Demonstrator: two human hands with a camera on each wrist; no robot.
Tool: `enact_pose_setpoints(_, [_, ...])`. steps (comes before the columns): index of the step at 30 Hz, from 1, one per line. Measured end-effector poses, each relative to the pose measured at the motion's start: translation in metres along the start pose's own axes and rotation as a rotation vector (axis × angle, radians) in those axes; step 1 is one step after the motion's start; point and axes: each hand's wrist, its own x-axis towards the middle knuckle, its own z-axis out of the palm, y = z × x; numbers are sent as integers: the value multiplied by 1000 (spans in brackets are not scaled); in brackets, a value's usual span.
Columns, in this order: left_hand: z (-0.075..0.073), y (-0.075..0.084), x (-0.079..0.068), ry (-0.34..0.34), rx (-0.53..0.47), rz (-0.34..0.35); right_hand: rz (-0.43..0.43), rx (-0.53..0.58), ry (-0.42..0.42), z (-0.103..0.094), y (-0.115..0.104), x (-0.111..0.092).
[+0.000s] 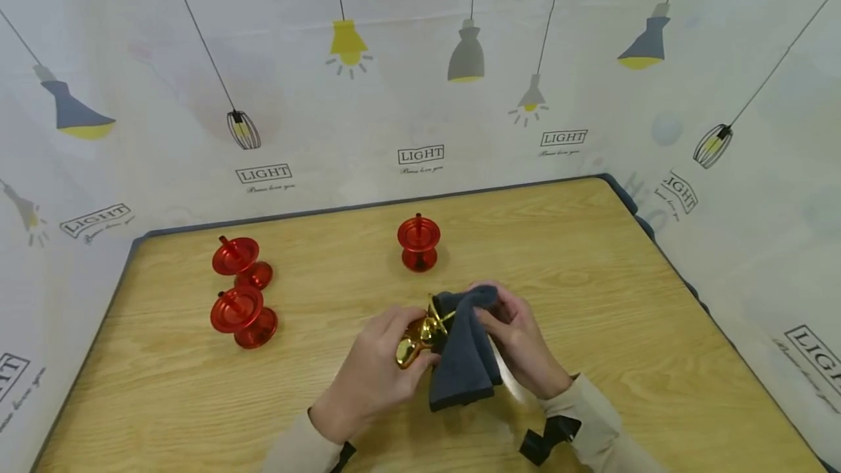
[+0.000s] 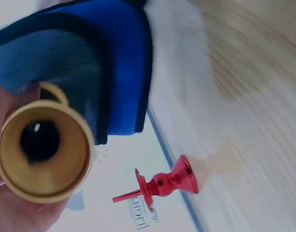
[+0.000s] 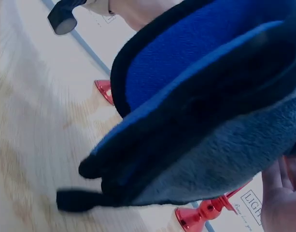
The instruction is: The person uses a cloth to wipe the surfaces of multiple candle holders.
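Tilted on its side, a shiny gold candle holder (image 1: 409, 349) is gripped by my left hand (image 1: 373, 372) around its base end. Its hollow round base (image 2: 76, 166) faces the left wrist camera. My right hand (image 1: 525, 345) pinches a folded dark grey-blue cloth (image 1: 463, 360) against the holder's dish and spike end, which the cloth partly covers. In the right wrist view the cloth (image 3: 220, 159) shows a bright blue side and dark edging, and hides most of the candle holder.
One red candle holder (image 1: 419, 239) stands upright beyond my hands. Two more, a rear one (image 1: 238, 257) and a front one (image 1: 242, 316), stand close together at the left of the wooden table (image 1: 578, 239). A lamp-patterned sheet (image 1: 368, 115) hangs behind the table.
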Motion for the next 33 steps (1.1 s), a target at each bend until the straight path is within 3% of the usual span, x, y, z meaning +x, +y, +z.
enact_pose_setpoints(2, [2, 2, 0, 54, 114, 49, -2, 9, 2, 0, -1, 1])
enact_pose_setpoints(4, [1, 3, 2, 52, 76, 32, -9, 12, -10, 1, -2, 1])
enact_pose_setpoints(6, [-3, 2, 4, -24, -92, -48, -29, 1, -36, 0, -3, 1])
enact_pose_setpoints(10, [-11, -9, 8, -239, -513, -267, -70, 2, -95, -2, -6, 1])
enact_pose_setpoints(12, [-12, -17, 9, -337, -702, -336, -88, 15, -126, -2, -7, 0])
enact_pose_setpoints(16, [-6, -32, 8, -512, -1160, -386, -103, 40, -173, -2, -7, 0])
enact_pose_setpoints(18, [-3, -36, 8, -578, -1310, -411, -108, 39, -176, -2, -7, 0])
enact_pose_setpoints(19, [-2, -37, 8, -588, -1328, -417, -109, 35, -172, -2, -6, 0])
enact_pose_setpoints(21, [-3, -35, 6, -521, -1225, -420, -108, 22, -156, -2, -5, -1])
enact_pose_setpoints(23, [-4, -29, 5, -397, -1009, -377, -104, 2, -123, -2, -4, -1])
enact_pose_setpoints(26, [-5, -17, 4, -173, -556, -232, -98, -11, -65, -3, -3, -1])
enact_pose_setpoints(29, [-1, -6, 3, -17, -170, -42, -102, -4, -23, -4, -1, -2])
enact_pose_setpoints(31, [3, -1, 2, 54, 16, 57, -113, -4, -12, -5, 0, -2])
enact_pose_setpoints(33, [5, 2, 2, 89, 112, 80, -113, -2, -4, -5, 1, -2])
